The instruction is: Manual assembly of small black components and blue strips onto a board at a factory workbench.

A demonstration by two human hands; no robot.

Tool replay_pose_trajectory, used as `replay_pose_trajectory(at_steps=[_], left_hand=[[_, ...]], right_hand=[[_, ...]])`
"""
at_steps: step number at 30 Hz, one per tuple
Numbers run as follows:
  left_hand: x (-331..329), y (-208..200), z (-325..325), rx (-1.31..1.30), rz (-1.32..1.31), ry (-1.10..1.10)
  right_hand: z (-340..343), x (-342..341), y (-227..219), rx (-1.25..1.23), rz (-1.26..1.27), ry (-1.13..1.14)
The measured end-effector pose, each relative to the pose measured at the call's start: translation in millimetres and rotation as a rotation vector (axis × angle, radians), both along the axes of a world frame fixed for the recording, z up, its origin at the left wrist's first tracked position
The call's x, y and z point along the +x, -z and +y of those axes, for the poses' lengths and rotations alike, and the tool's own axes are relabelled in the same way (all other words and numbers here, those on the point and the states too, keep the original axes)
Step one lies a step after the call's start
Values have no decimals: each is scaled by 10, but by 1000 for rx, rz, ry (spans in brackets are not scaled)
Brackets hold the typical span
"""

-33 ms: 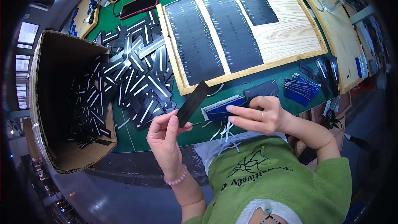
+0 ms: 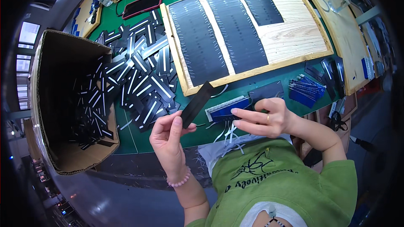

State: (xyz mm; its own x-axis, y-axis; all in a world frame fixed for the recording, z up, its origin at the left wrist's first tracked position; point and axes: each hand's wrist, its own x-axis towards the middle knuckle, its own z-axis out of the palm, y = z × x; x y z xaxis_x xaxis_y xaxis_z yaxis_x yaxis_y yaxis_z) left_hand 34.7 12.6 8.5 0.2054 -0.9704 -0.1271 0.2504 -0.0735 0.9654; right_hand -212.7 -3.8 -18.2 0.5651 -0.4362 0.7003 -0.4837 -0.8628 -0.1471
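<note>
My left hand (image 2: 168,136) pinches a flat black strip (image 2: 198,104) between thumb and fingers, its far end pointing up toward the wooden tray. My right hand (image 2: 267,117) is over the green mat with two fingers stretched out to the left, apparently holding nothing. Its fingertips are over a blue piece (image 2: 229,110) with a white ribbed edge; I cannot tell whether they touch it. Thin white strips (image 2: 229,132) lie below that piece. Beyond the right hand is a dark flat piece (image 2: 267,90). A stack of blue pieces with thin wires (image 2: 306,91) lies farther right.
A wooden tray (image 2: 294,38) bears rows of black strips (image 2: 198,42). Loose black strips with white lines (image 2: 147,75) heap beside a cardboard box (image 2: 80,166) on the left. A red-edged phone (image 2: 142,5), a clear bottle (image 2: 340,1) and another wooden tray (image 2: 351,54) stand around.
</note>
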Motion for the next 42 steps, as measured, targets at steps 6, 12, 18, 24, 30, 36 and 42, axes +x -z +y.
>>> replay_pose_trajectory(at_steps=[6,12,18,24,30,36,42], left_hand=[[-92,-47,15,85,-17,206],[-159,-22,16,180,136,441],[-181,-49,-1,197,90,421],[-223,-67,-8,211,101,407],[-259,-65,-32,284,168,443],[-227,3,-44,295,254,441],[-240,16,-55,293,250,439]], right_hand=[[7,65,-127,220,-344,-35],[17,32,-137,328,-361,-42],[27,7,-113,325,-392,-9],[23,-14,-107,333,-400,-8],[23,-15,-153,394,-446,-40],[-2,-17,-166,459,-463,-66],[-11,-25,-124,413,-445,-73]])
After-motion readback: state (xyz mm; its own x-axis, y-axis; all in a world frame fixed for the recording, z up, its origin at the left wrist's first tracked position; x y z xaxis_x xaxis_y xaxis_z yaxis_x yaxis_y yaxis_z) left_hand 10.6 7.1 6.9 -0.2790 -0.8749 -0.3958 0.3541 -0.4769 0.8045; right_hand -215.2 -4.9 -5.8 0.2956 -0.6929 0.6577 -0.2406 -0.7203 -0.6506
